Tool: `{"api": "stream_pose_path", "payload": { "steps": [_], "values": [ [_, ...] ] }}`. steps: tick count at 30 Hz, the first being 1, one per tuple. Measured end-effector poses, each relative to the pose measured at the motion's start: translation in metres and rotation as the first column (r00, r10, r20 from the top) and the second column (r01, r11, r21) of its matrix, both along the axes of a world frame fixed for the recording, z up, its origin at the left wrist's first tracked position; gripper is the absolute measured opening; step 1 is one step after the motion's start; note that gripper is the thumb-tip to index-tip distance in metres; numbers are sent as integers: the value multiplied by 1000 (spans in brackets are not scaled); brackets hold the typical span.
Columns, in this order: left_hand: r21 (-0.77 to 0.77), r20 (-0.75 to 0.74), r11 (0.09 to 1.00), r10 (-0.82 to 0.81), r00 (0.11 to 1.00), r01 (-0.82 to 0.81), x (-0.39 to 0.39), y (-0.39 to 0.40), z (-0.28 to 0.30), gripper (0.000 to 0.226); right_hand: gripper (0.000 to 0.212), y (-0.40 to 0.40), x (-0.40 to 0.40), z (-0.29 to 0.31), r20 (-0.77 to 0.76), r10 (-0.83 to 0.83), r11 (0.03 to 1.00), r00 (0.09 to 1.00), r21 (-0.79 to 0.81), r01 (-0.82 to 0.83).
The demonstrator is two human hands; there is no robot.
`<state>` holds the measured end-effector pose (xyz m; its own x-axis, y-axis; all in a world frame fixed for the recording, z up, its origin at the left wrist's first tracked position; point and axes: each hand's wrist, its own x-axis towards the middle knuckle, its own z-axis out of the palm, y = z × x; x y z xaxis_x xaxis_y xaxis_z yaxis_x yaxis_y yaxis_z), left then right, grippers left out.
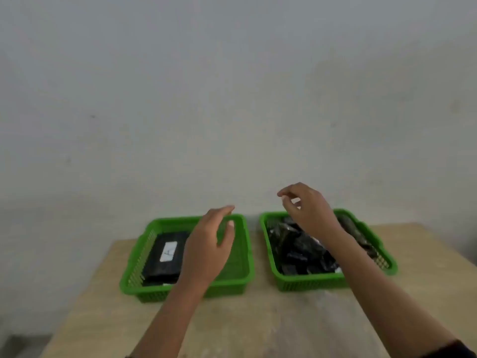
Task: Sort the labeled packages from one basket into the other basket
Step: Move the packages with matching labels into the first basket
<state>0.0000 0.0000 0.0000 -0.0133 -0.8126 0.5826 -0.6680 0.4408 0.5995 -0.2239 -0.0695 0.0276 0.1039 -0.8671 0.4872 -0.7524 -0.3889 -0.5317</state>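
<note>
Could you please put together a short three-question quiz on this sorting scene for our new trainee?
1. True or false: the left hand grips a package.
2. Which basket holds the pile of many black packages? A) left basket B) right basket
3. Fill in: the black package in the left basket bears a ____ label on top.

Key:
1. False: it hovers open over the left basket and holds nothing.
2. B. The right hand hovers above it, also holding nothing.
3. White.
</note>
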Motion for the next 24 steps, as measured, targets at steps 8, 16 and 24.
{"api": "stream_pose_path", "payload": {
  "steps": [8, 16, 24],
  "values": [
    [170, 187, 983, 39, 982, -72, 23, 25, -189, 34, 19, -12, -84, -135, -50, -364, 928, 930, -106, 357],
    [325, 330, 908, 152, 932, -264, 59, 37, -244, 45, 43, -12, -88, -181, -193, -415, 900, 889, 57, 432],
    [355, 381, 875, 187, 905, -330, 59, 30, -254, 46, 60, -26, -73, -187, -208, -367, 895, 907, 186, 405]
  ]
}}
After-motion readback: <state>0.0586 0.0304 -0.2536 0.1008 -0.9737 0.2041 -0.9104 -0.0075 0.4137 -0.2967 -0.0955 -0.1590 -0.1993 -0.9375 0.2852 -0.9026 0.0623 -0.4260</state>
